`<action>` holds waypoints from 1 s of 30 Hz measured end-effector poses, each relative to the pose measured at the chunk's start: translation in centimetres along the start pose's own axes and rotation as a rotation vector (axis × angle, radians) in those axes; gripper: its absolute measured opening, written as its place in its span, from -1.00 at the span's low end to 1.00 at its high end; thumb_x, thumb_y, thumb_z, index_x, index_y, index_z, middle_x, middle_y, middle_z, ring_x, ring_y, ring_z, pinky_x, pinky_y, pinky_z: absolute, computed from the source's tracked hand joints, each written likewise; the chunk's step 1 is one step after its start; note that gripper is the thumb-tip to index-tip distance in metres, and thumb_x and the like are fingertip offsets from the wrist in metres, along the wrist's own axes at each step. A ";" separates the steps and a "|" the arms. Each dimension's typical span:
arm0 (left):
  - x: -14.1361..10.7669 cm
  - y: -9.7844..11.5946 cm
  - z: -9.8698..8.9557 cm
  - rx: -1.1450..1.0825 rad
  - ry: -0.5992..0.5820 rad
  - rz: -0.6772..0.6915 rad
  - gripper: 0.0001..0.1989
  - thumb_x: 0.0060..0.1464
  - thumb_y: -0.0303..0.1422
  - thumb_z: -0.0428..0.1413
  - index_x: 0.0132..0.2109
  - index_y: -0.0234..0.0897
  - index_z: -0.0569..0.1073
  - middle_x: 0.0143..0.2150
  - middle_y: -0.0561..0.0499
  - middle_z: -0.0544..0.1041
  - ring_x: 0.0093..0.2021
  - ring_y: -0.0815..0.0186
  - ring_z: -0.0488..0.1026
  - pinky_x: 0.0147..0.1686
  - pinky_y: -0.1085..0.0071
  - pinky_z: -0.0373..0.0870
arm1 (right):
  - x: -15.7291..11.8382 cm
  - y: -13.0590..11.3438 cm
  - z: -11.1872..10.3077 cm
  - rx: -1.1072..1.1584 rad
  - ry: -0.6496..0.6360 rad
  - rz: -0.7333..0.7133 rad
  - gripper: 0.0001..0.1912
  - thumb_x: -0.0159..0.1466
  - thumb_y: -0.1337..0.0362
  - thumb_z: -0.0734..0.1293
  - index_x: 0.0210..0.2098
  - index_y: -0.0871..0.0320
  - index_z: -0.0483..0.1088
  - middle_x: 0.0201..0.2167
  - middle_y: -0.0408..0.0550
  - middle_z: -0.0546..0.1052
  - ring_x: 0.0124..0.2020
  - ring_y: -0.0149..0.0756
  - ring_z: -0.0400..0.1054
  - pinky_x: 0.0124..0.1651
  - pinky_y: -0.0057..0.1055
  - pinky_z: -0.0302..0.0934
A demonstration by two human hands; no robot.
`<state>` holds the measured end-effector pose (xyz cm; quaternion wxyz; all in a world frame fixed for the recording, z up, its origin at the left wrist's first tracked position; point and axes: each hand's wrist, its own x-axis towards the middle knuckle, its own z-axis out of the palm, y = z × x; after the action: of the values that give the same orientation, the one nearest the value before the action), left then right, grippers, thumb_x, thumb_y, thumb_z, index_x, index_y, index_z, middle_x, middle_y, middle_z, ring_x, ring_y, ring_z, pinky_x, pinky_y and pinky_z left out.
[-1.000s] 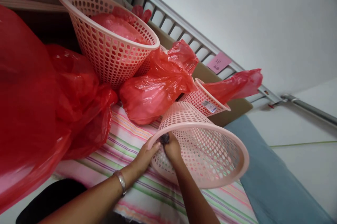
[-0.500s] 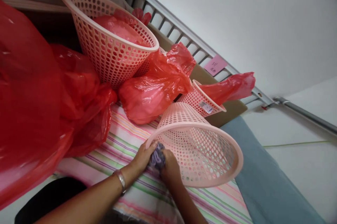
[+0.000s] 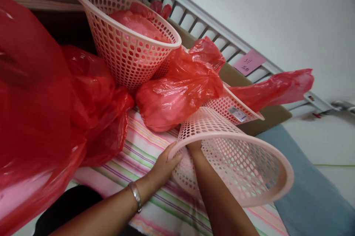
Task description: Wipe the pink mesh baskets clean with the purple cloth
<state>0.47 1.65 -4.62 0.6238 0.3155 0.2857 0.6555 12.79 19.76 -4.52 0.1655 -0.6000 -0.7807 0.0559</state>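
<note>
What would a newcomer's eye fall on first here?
Probably the big red bag filling the left side. Next, the pink basket at lower centre, its mouth facing the camera, with the left hand gripping its rim and the right hand inside it.

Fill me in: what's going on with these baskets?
The left hand grips the rim of a tilted pink basket, whose mouth faces the person, over a striped cloth. The right hand reaches inside; its fingers are hidden, so whether it holds anything can't be told. Beyond, a red bag sits beside a second basket with red plastic in it.
</note>
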 end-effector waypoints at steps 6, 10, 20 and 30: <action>0.8 0.3 -0.6 0.057 0.005 0.072 -0.48 0.07 -0.25 0.09 0.17 -0.32 0.30 0.18 -0.10 0.37 0.20 0.09 0.24 0.20 0.19 0.13 | -1.1 -0.2 -0.4 -0.058 -0.040 0.053 -0.73 0.21 0.20 0.24 -0.13 0.15 0.40 -0.17 0.07 0.52 -0.07 -0.13 0.36 -0.04 -0.30 0.17; 0.7 -0.2 -0.5 0.051 -0.008 0.086 -0.48 0.09 -0.21 0.08 0.17 -0.31 0.31 0.19 -0.11 0.36 0.22 0.08 0.22 0.21 0.17 0.12 | -4.9 -1.0 -0.9 -0.079 -0.060 0.062 -0.74 0.14 0.33 0.24 -0.17 0.15 0.40 -0.22 0.06 0.53 -0.13 -0.13 0.39 -0.11 -0.33 0.20; 0.2 -0.5 -0.6 0.036 0.065 0.006 -0.52 0.05 -0.16 0.11 0.07 -0.34 0.39 -0.16 -0.09 0.58 0.04 0.10 0.40 0.12 0.18 0.21 | -17.9 -2.1 -2.2 0.235 0.006 -0.340 -0.74 0.08 0.40 0.16 -0.23 0.10 0.32 -0.33 -0.06 0.44 -0.27 -0.23 0.31 -0.20 -0.33 0.22; -0.2 -1.9 0.2 -0.018 -0.106 0.053 -0.40 0.07 -0.13 0.11 0.22 -0.25 0.26 0.14 -0.11 0.42 0.25 0.04 0.16 0.20 0.12 0.12 | -8.0 -1.3 -1.0 0.146 0.088 -0.099 -0.76 0.17 0.32 0.17 -0.20 0.14 0.39 -0.26 0.00 0.48 -0.16 -0.18 0.34 -0.12 -0.31 0.20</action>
<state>1.84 1.52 -6.02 0.6231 0.3518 0.2380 0.6567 13.71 11.68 -4.71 0.2457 -0.5490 -0.7951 0.0780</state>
